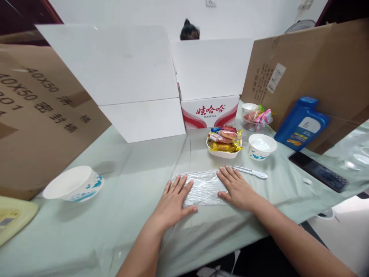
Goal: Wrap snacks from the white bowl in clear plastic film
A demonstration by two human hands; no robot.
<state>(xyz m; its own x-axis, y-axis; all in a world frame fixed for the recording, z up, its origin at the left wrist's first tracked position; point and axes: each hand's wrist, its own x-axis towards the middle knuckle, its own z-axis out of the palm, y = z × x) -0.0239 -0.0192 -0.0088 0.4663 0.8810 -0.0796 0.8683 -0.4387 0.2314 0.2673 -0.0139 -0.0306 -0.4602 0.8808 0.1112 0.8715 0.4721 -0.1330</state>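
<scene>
A flat rectangle of clear, crinkled plastic film [204, 189] lies on the table in front of me. My left hand [173, 200] rests flat on its left end, fingers spread and thumb toward the middle. On the right end lies my right hand [235, 187], palm down with its fingers apart. Just past the right fingertips is a white utility knife [250, 171]. Behind the film stands a white dish [223, 154] heaped with wrapped snacks [223, 139] in gold, red and blue. Beside it is a white paper bowl [261, 147] with blue flowers.
A larger paper bowl [73, 184] tilts at the left near a yellow bottle [17, 217]. To the right are a blue bottle [302, 123], a phone [318, 171] and a clear bowl of candies [258, 122]. Cardboard boxes [305, 77] and white panels [138, 65] enclose the table; a person's head shows behind.
</scene>
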